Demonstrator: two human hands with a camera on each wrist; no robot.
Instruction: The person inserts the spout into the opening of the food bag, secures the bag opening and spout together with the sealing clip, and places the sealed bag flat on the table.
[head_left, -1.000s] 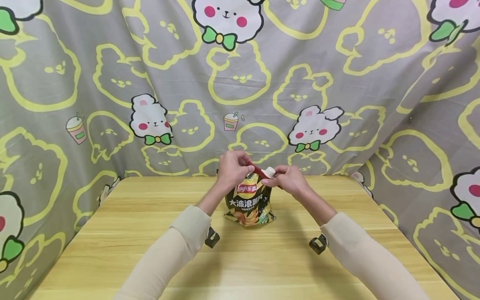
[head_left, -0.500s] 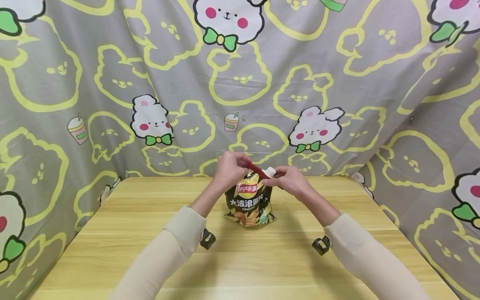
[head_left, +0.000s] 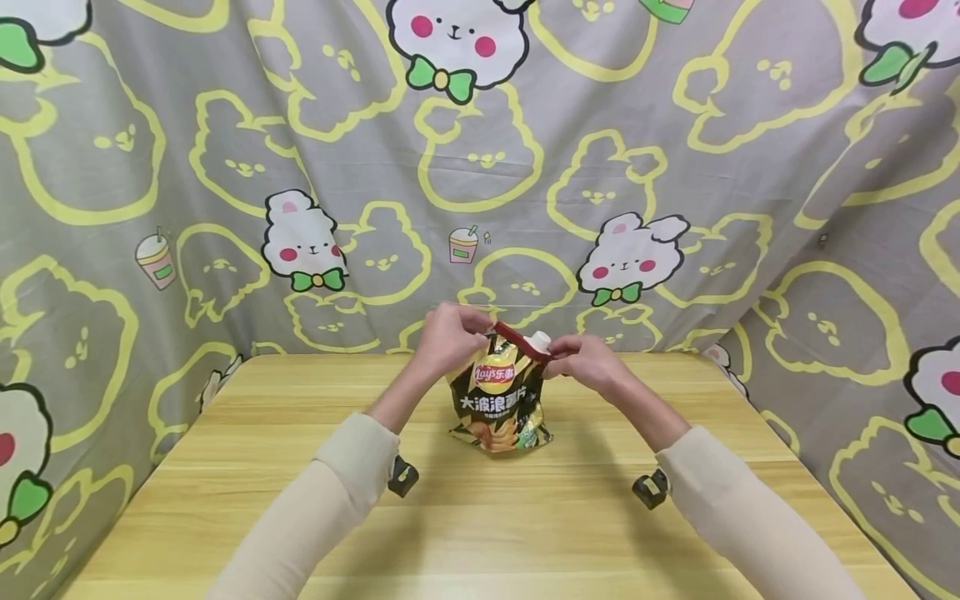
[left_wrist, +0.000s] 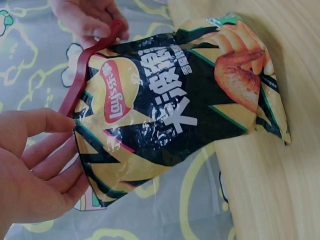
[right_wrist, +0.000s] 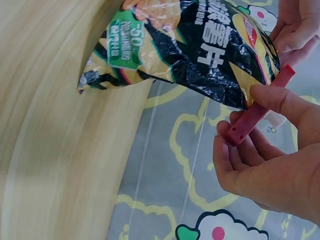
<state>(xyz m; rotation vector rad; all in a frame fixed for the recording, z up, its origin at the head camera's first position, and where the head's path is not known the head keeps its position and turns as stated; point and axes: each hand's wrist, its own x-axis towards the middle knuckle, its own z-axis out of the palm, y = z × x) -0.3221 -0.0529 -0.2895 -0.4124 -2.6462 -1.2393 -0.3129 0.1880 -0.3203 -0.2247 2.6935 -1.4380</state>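
A black and yellow Lay's chip bag (head_left: 491, 404) stands upright on the table. Along its top edge lies a red bag clip (head_left: 515, 335) with a white spout cap (head_left: 538, 339). My left hand (head_left: 450, 337) pinches the bag's top left corner, just beyond the clip's end; the left wrist view shows its thumb and index finger meeting at that corner (left_wrist: 75, 124). At the other end, my right hand (head_left: 588, 364) holds the clip, thumb in front and fingers curled behind, as the right wrist view of the clip (right_wrist: 250, 120) shows. The bag's back is hidden.
Light wood covers the table (head_left: 480, 533). A grey curtain (head_left: 375, 167) printed with yellow outlines and white rabbits hangs behind and at both sides. A small black device (head_left: 403, 476) sits at the left cuff, another black device (head_left: 651, 489) at the right cuff.
My left hand has moved slightly left, off the clip onto the bag's corner. My right hand has shifted a little right along the clip, uncovering more of it. The bag stays in place.
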